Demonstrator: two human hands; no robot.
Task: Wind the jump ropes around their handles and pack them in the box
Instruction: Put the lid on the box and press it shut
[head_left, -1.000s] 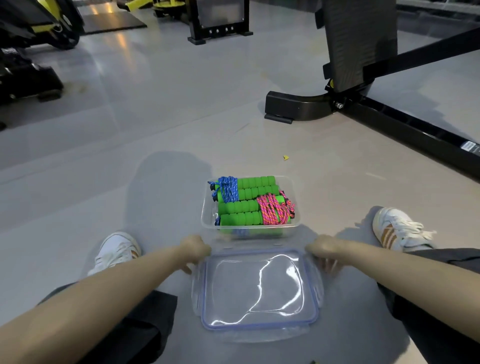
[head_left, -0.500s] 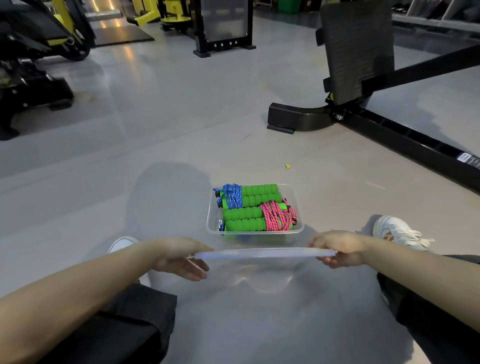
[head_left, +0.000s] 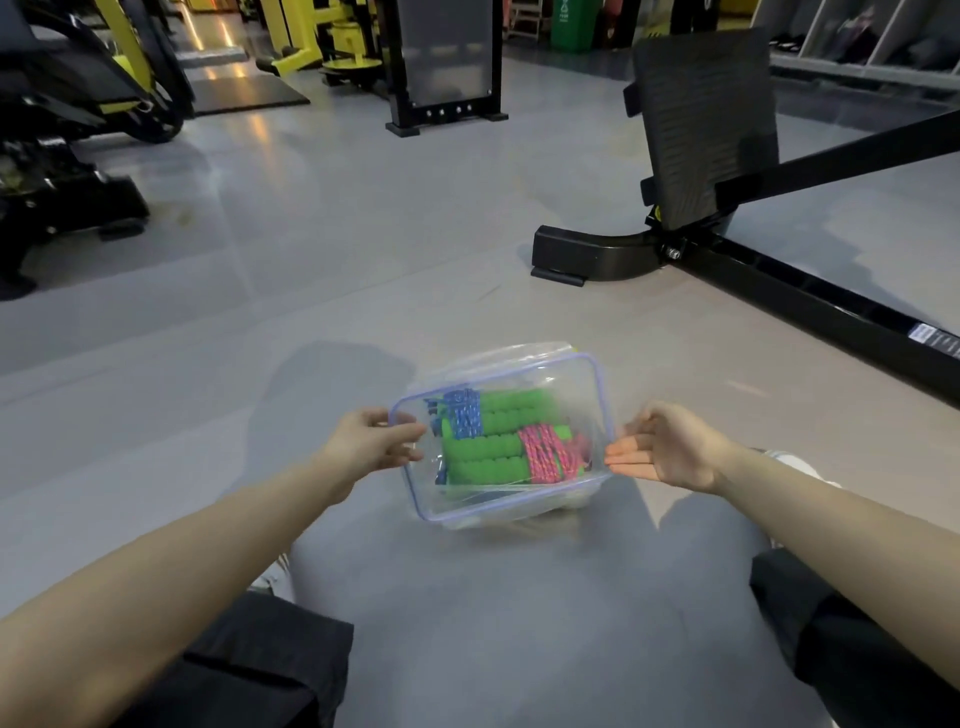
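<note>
A clear plastic box (head_left: 566, 499) stands on the grey floor between my legs. Inside lie green foam handles (head_left: 485, 460), one pair wound with blue rope (head_left: 466, 420), the other with pink rope (head_left: 545, 453). A clear lid with a blue rim (head_left: 600, 395) hangs tilted over the box, its far edge raised. My left hand (head_left: 371, 441) pinches the lid's left edge. My right hand (head_left: 667, 449) has straight fingers with their tips against the lid's right edge.
A black bench frame (head_left: 748, 270) with an upright pad (head_left: 704, 124) runs across the floor at the right, close behind the box. Black and yellow gym machines (head_left: 78, 119) stand far left and at the back. My shoes and dark trouser legs flank the box.
The lid has been lifted off the floor in front of me and carried forward over the box. My right hand's fingers have straightened against its edge. The camera view has tilted up.
</note>
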